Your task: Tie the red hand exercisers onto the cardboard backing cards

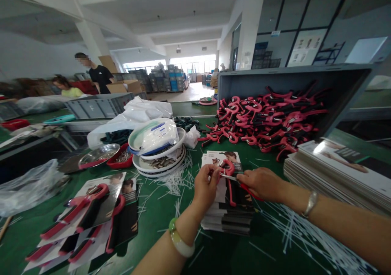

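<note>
On a stack of printed cards lies a pair of pink-and-black pliers, head toward the far edge. My left hand is closed beside the pliers' head, thumb and finger pinching what looks like a thin white cable tie; its end is hidden by the fingers. Scissors with red handles are gripped in my right hand, and their blades point left, across the pliers just below the head, close to my left fingertips. Loose white cable ties are spread on the table by my right forearm.
A tipped grey crate spills pink pliers at the back right. More cards are stacked at right; carded pliers lie at left. Bowls and a red tray stand behind. Two people are at the far left.
</note>
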Motion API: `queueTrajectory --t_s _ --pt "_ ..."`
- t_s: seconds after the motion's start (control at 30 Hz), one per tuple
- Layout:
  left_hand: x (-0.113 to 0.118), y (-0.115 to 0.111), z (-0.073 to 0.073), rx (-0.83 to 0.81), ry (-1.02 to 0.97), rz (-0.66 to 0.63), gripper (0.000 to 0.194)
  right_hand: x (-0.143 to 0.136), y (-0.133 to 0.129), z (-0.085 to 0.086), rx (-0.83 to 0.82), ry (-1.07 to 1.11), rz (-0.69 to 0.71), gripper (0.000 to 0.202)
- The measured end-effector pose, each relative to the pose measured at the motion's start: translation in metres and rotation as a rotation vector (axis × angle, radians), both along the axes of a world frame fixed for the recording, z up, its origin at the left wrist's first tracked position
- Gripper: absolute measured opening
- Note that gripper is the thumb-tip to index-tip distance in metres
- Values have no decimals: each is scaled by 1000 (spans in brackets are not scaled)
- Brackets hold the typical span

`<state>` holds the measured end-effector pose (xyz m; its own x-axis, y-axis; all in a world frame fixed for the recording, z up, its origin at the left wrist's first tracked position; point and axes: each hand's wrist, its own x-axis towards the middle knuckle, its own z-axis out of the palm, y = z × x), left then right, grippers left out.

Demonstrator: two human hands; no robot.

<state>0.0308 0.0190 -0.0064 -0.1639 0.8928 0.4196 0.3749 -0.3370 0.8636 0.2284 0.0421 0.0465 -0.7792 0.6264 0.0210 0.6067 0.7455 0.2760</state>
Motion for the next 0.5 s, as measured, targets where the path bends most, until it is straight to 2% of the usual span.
queueTrajectory --t_s 0.13,0.2,0.23,0.3,0.4,0.5 --pt "-11 5 -2 -96 -137 278 14 -2 -4 22 -187 95 -110 23" --pt "-20 4 -3 -122 -156 397 27 -4 -5 38 -303 72 -176 35" --pt "-25 2 -4 -128 -130 409 36 -6 -5 46 -363 47 -195 39" --pt "-31 -7 -4 -139 0 329 38 -13 -3 57 -440 0 -204 41" --pt "-34 -21 -1 -205 253 116 23 -27 0 63 -438 -45 -181 42" --pt "-34 -27 1 -306 314 50 28 -40 5 64 -445 -91 -144 41"
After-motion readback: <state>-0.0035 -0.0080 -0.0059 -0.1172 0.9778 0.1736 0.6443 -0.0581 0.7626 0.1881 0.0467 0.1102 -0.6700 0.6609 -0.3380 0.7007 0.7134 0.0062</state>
